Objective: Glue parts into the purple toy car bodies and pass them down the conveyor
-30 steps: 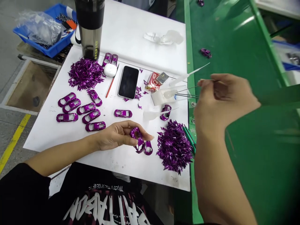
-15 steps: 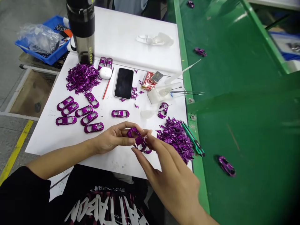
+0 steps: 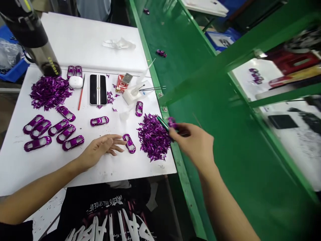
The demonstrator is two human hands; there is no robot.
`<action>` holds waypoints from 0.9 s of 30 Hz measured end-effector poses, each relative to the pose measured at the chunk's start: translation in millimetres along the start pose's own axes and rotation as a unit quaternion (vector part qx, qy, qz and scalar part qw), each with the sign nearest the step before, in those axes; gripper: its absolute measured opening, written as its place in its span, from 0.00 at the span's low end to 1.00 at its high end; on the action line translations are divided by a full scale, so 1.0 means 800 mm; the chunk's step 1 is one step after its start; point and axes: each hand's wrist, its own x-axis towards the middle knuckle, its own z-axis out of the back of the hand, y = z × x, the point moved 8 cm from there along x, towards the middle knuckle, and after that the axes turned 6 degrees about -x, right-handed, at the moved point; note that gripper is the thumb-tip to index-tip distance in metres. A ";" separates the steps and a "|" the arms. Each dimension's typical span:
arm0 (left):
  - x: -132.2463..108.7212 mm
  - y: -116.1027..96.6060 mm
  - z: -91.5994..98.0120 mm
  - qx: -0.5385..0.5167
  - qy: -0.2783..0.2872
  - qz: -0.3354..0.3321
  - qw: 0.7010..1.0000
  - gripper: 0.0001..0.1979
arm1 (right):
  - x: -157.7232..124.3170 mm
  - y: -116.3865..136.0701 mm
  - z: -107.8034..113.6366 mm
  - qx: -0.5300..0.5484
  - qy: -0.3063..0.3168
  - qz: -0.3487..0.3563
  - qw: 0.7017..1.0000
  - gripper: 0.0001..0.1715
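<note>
Right hand [image 3: 193, 142] pinches a purple toy-car shell [image 3: 172, 123], too blurred to show its long axis; the spread left hand [image 3: 100, 149] rests on the tabletop [image 3: 75, 40], fingertips just beside a second shell [image 3: 129, 143] lying lengthwise toward the person.

My blurred right grip [image 3: 193, 144] hides most of the purple car shell [image 3: 172, 122] in it; the tumbler [image 3: 41, 55] runs off-frame.
</note>
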 end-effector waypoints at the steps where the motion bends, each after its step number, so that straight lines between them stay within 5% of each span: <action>1: 0.000 0.001 0.001 0.000 -0.010 0.001 1.000 0.30 | 0.016 -0.042 0.002 -0.023 -0.011 -0.051 0.998 0.24; 3: 0.001 0.002 0.003 -0.011 -0.031 0.006 0.999 0.32 | 0.028 -0.109 0.008 -0.046 -0.025 -0.111 0.992 0.30; 6: 0.002 0.003 0.004 -0.026 -0.059 0.017 0.998 0.34 | 0.005 -0.166 0.008 -0.036 0.007 -0.132 0.991 0.31; 11: 0.000 0.000 -0.001 0.011 -0.068 0.004 0.998 0.31 | -0.045 -0.186 -0.001 -0.015 0.012 -0.113 0.993 0.37; 15: -0.006 0.000 -0.002 0.042 -0.078 -0.013 0.996 0.28 | -0.057 -0.170 0.012 -0.027 -0.019 -0.115 0.993 0.41; 18: -0.008 0.003 -0.007 0.061 -0.063 -0.017 0.996 0.23 | -0.079 -0.110 0.039 -0.010 -0.091 -0.134 0.987 0.42; 21: -0.009 0.009 -0.014 0.049 -0.032 -0.013 0.998 0.21 | -0.110 0.011 0.037 0.104 -0.142 -0.063 0.982 0.32; 24: -0.009 0.015 -0.013 0.018 -0.031 -0.001 0.999 0.31 | -0.139 0.156 0.002 0.200 -0.075 0.114 0.970 0.19; 27: -0.010 0.018 -0.002 -0.007 -0.080 0.018 0.997 0.36 | -0.160 0.238 -0.025 0.283 0.072 0.228 0.929 0.14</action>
